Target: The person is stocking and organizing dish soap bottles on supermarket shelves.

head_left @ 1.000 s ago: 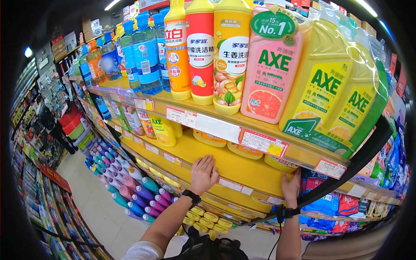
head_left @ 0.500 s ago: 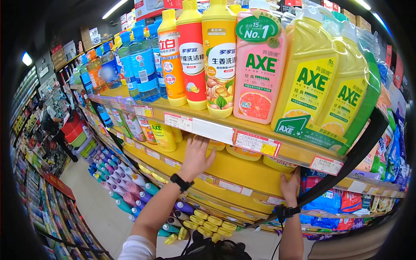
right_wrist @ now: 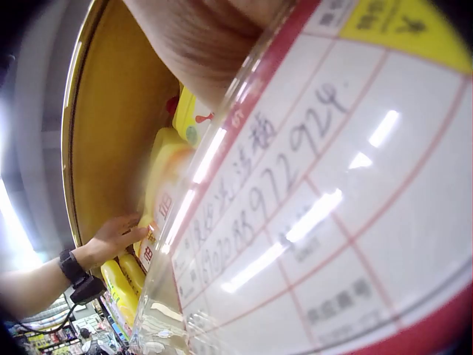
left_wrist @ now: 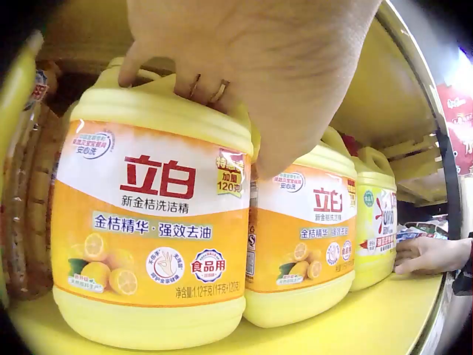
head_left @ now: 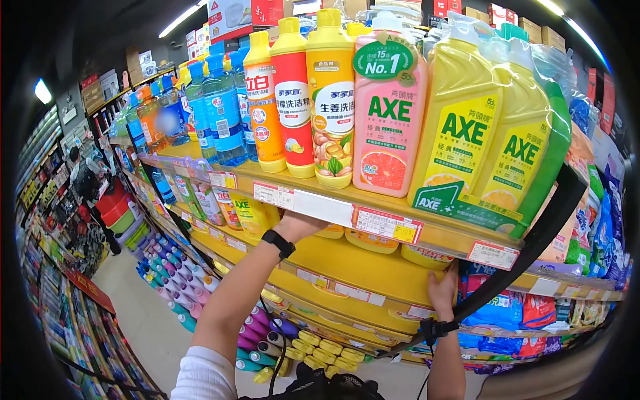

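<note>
My left hand (head_left: 301, 225) reaches under the upper shelf's front edge, its fingers hidden in the head view. In the left wrist view, its fingers curl over the handle at the top of a yellow dish soap jug (left_wrist: 151, 214) with an orange-and-white label. A matching jug (left_wrist: 303, 229) stands beside it, and a third yellow jug (left_wrist: 375, 214) with a different label sits at the right end. Beside that end jug, my right hand (head_left: 441, 293) rests at the shelf's right end, fingers fairly straight. All the jugs stand upright on the yellow shelf (head_left: 373, 277).
Above runs a shelf edge with price tags (head_left: 387, 223), carrying tall bottles such as a pink AXE bottle (head_left: 385, 133). Yellow AXE bottles (head_left: 250, 217) stand left of my left hand. Bottles (head_left: 177, 273) crowd the floor, and bagged goods (head_left: 507, 300) fill the right side.
My left hand has moved from the bare front of the lower shelf up and inward to the jugs beneath the upper shelf. My right hand has stayed at the shelf's right end.
</note>
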`<state>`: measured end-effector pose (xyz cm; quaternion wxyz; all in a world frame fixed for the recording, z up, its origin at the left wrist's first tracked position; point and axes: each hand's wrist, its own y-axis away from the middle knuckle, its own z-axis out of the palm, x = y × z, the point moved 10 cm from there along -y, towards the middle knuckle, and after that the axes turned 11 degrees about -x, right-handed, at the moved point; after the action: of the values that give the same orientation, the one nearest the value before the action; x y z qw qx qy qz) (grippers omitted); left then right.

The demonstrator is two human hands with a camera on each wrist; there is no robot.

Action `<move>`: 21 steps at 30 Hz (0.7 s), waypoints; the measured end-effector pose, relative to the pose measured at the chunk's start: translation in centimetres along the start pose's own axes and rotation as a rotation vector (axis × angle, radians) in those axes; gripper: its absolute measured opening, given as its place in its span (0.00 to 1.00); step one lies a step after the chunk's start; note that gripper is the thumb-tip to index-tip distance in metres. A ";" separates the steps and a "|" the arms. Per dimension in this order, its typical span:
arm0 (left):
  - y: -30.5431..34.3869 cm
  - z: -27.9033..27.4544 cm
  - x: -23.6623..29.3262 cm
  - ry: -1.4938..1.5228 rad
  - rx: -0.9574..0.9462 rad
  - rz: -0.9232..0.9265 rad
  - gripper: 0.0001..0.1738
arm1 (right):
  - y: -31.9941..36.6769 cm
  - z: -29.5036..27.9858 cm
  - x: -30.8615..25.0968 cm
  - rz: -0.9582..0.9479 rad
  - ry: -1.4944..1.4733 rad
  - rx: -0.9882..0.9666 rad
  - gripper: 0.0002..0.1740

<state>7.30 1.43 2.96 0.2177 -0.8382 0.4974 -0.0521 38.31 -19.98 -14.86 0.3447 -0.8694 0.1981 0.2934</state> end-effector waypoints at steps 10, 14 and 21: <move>-1.1 4.2 -5.1 0.174 0.033 -0.117 0.27 | 0.1 -0.3 -0.5 0.042 -0.013 -0.037 0.48; -0.9 3.6 -4.4 0.147 0.037 -0.124 0.27 | 0.0 -0.3 -0.6 0.044 0.012 -0.019 0.48; -0.4 2.8 -4.8 0.243 0.150 -0.086 0.26 | 0.1 -0.2 -0.4 0.026 0.018 -0.019 0.48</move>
<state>6.08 6.58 1.18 0.2153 -0.8277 0.4783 -0.1995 38.06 -20.11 -14.55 0.3309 -0.8725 0.2097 0.2921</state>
